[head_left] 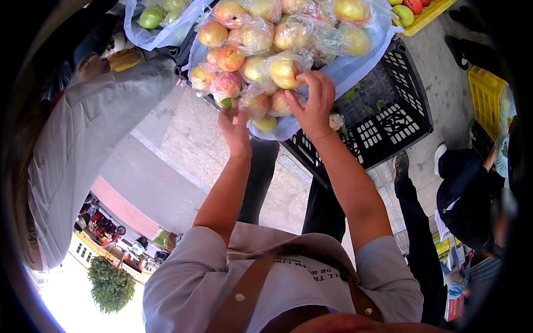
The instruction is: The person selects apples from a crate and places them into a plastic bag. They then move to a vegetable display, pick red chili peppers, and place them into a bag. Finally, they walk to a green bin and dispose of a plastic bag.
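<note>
While a ventilated black plastic crate is sitting just right of the fruit pile, the right forearm is crossing over its near left part and hiding some of it. Green leaf scraps are lying inside. Far right, a yellow crate is holding green and red fruits; far left, a pale plastic bag is holding green ones. A grey, seamed fabric cover is filling the left side. A person in dark clothes is bending at right, near another yellow crate.

Smooth, pale blue sheeting is lining the pile; thin, crinkled clear wrap is catching light around most pieces. The round, peach-like fruits are lying heaped at far centre, showing yellow blushed with red and pink.

The right hand is keeping thumb and index moderately apart, index touching a wrapped yellow fruit, without closing round it. The left hand is holding its fingers narrowly spaced at a green leaf on the pile's near left edge; cannot tell if it's pinching it.
</note>
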Tool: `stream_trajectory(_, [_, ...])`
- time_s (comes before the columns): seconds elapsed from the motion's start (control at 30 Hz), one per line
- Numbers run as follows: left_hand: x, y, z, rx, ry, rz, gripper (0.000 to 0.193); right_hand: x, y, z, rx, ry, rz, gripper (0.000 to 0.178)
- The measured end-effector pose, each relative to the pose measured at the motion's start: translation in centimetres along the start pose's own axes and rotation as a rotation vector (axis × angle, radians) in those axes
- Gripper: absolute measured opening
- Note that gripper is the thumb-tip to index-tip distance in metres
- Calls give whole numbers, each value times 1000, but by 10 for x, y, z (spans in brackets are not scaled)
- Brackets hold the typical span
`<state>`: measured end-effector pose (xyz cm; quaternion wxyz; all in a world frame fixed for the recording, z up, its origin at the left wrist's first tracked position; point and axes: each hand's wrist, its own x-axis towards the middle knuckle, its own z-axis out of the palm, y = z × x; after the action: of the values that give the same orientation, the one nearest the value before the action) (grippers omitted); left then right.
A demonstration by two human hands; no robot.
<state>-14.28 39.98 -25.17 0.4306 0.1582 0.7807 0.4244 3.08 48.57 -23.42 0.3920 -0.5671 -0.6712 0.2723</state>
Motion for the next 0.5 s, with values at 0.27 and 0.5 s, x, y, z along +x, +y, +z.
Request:
stream_trajectory(0.27, [-30,56,44,554,17,679,71,-8,2,4,477,169,340,37])
stream_trajectory(0.5, [22,72,111,735,-310,993,74,-67,24,-31,362,91,482,29])
